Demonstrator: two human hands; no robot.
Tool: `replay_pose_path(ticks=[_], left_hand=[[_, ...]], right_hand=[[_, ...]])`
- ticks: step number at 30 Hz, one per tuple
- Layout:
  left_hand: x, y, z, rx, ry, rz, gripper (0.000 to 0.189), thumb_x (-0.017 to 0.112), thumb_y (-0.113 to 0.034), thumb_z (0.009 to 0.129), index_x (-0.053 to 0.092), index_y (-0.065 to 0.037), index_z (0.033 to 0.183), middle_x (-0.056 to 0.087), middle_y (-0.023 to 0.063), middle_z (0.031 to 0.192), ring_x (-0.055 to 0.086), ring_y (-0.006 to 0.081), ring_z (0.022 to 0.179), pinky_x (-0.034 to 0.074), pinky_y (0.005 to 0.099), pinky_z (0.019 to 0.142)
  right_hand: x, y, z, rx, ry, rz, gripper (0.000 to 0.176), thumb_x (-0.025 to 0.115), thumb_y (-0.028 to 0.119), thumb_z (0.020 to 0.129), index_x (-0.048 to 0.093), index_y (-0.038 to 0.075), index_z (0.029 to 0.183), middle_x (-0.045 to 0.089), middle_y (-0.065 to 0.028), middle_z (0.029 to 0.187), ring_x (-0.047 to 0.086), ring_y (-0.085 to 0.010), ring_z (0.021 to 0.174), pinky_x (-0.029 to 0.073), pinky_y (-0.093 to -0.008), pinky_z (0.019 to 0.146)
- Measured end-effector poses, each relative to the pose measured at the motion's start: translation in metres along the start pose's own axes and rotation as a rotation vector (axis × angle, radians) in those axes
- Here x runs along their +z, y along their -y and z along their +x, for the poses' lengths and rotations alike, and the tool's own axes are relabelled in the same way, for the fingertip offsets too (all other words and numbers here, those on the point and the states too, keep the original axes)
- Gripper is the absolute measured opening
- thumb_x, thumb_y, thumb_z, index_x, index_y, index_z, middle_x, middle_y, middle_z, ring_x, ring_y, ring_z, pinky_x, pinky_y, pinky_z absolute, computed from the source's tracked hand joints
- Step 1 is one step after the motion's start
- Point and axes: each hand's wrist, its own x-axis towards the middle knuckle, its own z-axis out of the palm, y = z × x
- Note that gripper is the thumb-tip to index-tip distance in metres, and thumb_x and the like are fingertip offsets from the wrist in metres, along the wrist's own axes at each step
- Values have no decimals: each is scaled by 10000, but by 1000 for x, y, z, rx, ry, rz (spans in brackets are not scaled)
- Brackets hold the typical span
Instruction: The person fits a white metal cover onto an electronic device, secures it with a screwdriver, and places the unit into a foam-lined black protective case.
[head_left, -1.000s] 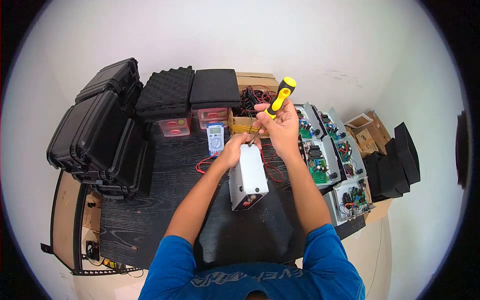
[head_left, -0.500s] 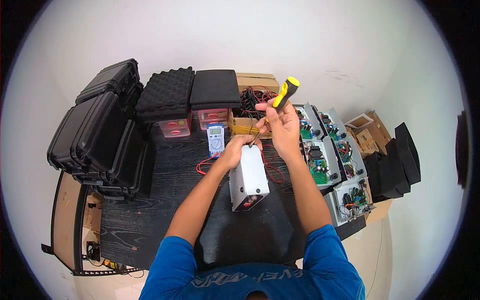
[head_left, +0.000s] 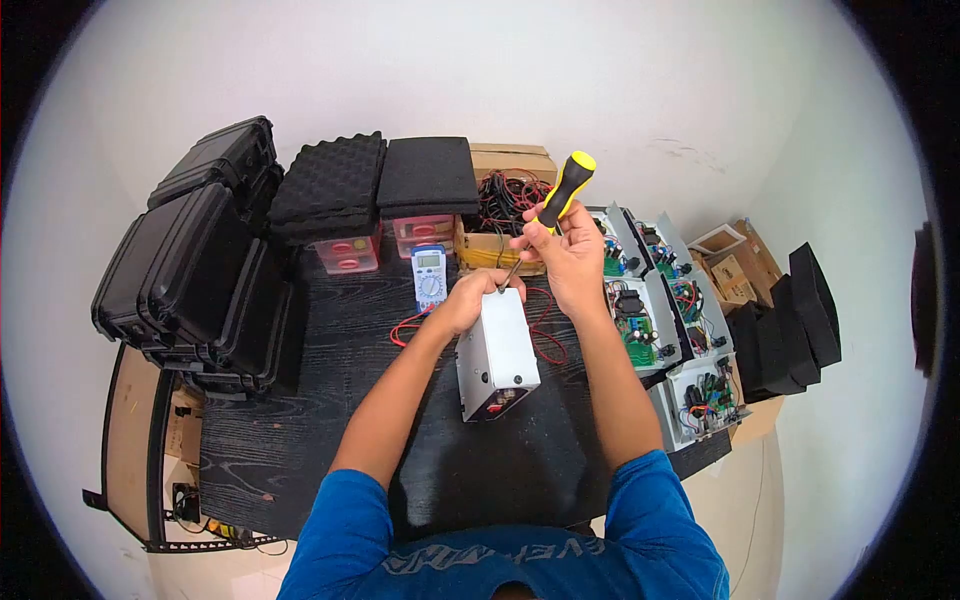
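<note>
A white metal box (head_left: 497, 340) stands on the black table in front of me, with dark screws on its near end. My left hand (head_left: 476, 300) grips the far end of this box, its fingers wrapped over the edge and partly hidden. In my right hand (head_left: 568, 255) is a yellow and black screwdriver (head_left: 568, 190), held by the lower part of its handle. Its shaft slants down and left to the far top end of the box, close to my left fingers. Whether the tip sits in a screw is too small to tell.
Behind the box lies a blue multimeter (head_left: 429, 278) with red leads. Black hard cases (head_left: 180, 270) are stacked at left. Foam sheets (head_left: 330, 185) rest on red-fronted drawers (head_left: 348, 254). Opened units with circuit boards (head_left: 640, 320) line the right side. A carton of cables (head_left: 490, 248) stands behind.
The screwdriver handle has turned in my right fingers, showing more of its black side, and its top has shifted slightly left. My left hand and the box stay nearly in place.
</note>
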Motion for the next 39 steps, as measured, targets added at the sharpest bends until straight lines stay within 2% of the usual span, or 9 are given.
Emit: replay_pose_path(ticks=[6, 12, 16, 21, 27, 31, 34, 36, 39], left_hand=[[-2, -1, -3, 3, 0, 13, 483, 349, -298, 935, 731, -13, 1017, 740, 104, 916, 694, 198, 835, 550, 348, 793], [-3, 9, 0, 37, -44, 9, 515, 344, -323, 974, 747, -11, 1049, 753, 105, 892, 709, 191, 800, 555, 341, 762], [-1, 1, -3, 50, -35, 99, 510, 344, -312, 970, 750, -13, 1056, 754, 108, 902, 708, 190, 800, 555, 339, 769], [-1, 2, -1, -28, 9, -44, 509, 348, -294, 951, 746, -5, 1084, 756, 110, 905, 716, 204, 819, 554, 338, 786], [2, 2, 3, 12, -18, -25, 514, 396, -259, 886, 757, 15, 1129, 775, 143, 971, 722, 222, 909, 554, 360, 843], [4, -1, -6, 8, -30, -35, 537, 411, -262, 875, 770, 21, 1158, 779, 177, 1037, 709, 252, 949, 537, 388, 906], [-6, 23, -1, 23, -68, 130, 541, 402, -267, 895, 774, 7, 1176, 755, 213, 1104, 673, 299, 1050, 498, 413, 998], [-8, 34, 2, 49, -109, 150, 509, 386, -274, 896, 750, 20, 1095, 757, 155, 1003, 701, 239, 932, 540, 373, 878], [-10, 50, 6, 69, -169, 159, 498, 369, -281, 900, 735, 25, 1043, 750, 122, 941, 708, 206, 861, 557, 354, 808]], right_hand=[[-4, 9, 4, 62, 135, 183, 430, 726, 264, 1053, 614, -12, 1363, 703, -113, 1194, 769, -190, 966, 611, -262, 752], [0, 10, 1, 110, 69, 10, 452, 702, 286, 1067, 608, 7, 1410, 710, -108, 1174, 768, -209, 1062, 616, -278, 803], [3, 8, -1, 81, 100, 15, 475, 648, 281, 1096, 562, 28, 1488, 684, -102, 1230, 761, -217, 1095, 627, -295, 838], [-3, 13, 4, 52, 249, 120, 525, 557, 300, 1138, 459, 41, 1584, 648, -76, 1306, 727, -239, 1188, 630, -297, 852], [-2, 19, 4, 77, 223, 218, 542, 580, 301, 1129, 425, 56, 1587, 675, -87, 1309, 702, -225, 1226, 612, -289, 815], [-5, 10, 3, 17, 96, 163, 484, 676, 170, 1070, 473, 46, 1492, 664, -68, 1231, 730, -223, 1136, 595, -280, 749], [-4, 6, 2, -33, -5, 168, 454, 752, 88, 1006, 513, 51, 1391, 652, -33, 1127, 745, -193, 989, 568, -260, 720], [-7, 2, 3, 4, 6, 158, 452, 732, 53, 1012, 522, 31, 1412, 661, -73, 1163, 740, -185, 995, 571, -264, 720], [-11, 4, 4, 49, 57, 227, 434, 712, 78, 1031, 545, 15, 1427, 663, -90, 1290, 739, -183, 995, 561, -249, 732]])
